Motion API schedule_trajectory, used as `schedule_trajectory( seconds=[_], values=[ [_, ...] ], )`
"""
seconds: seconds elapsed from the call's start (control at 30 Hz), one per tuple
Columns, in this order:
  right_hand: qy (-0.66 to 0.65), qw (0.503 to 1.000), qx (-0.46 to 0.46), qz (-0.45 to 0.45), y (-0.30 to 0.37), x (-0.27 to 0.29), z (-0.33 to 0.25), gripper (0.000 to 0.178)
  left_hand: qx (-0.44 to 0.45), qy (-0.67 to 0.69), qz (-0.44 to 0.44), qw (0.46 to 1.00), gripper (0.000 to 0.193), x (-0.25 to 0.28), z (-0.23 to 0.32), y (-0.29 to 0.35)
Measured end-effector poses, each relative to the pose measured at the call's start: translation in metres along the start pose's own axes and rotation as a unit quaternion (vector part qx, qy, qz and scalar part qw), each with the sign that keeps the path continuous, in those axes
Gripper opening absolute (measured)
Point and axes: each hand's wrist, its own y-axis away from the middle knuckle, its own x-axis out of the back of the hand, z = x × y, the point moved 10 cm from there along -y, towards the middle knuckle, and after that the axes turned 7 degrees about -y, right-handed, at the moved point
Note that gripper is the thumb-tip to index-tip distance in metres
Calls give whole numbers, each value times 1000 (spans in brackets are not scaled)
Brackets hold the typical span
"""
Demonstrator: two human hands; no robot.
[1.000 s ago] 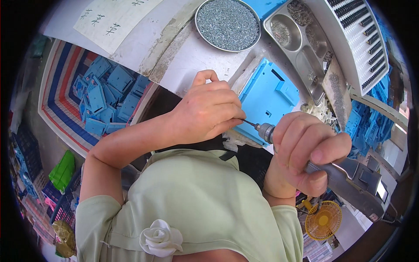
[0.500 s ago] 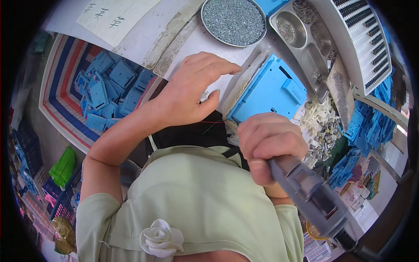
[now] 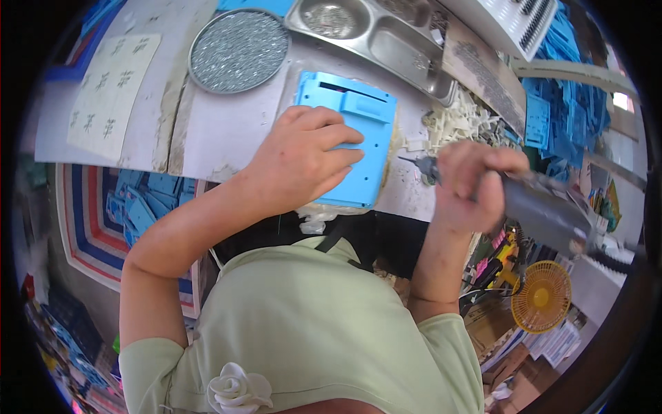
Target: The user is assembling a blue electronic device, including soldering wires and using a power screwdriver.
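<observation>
Presently our left hand is covering a rectangular blue plastic panel along its left side, any pinch hidden; our right hand is clenching a grey cylindrical screwdriver. Beyond, a round metal dish is sitting.

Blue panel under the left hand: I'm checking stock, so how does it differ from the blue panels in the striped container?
The bench panel lies flat, while the container panels are heaped at mixed angles. The bench panel is single, the left hand over its left side; the container panels overlap one another. All are blue.
</observation>
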Motion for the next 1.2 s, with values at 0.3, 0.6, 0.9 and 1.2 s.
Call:
schedule_trajectory(
  seconds=[0.3,0.6,0.9,1.2],
  values=[
    [-16,999,-30,2,-6,1,38,15,20,-14,-26,999,31,1,6,-4],
    [-67,993,-99,-4,32,-13,11,24,111,146,-4,983,33,0,-26,-17],
    [-25,998,33,-49,-19,4,-54,28,68,-92,210,971,32,141,-37,30],
    [-62,997,-13,-43,-36,11,-21,25,602,-179,490,604,22,138,-105,558]
  ],
)
